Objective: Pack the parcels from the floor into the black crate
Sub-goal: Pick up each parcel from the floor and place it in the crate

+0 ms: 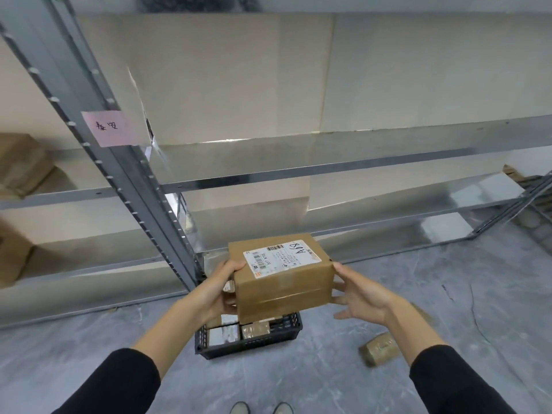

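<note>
Holding cardboard parcel (283, 288) over black crate (248, 342); left hand (213, 291) is gripping left end, thumb on top, fingers curling beneath; right hand (363, 297) is pressing right end, fingers straight and spread. Box is looking stiff, fairly light; tape probably slick, so opposite ends seeming safest hold.

Black sleeves (119, 383), cuffs mid-forearm; left hand (213, 291), right hand (363, 297) bare; grey shoes (239, 409).

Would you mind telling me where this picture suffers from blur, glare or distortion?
Head view: the small parcel on the floor is smeared by blur; glare streaks the metal shelf; wide-angle distortion slants the shelf upright; the label on the held box is sharp enough to read A68.
</note>
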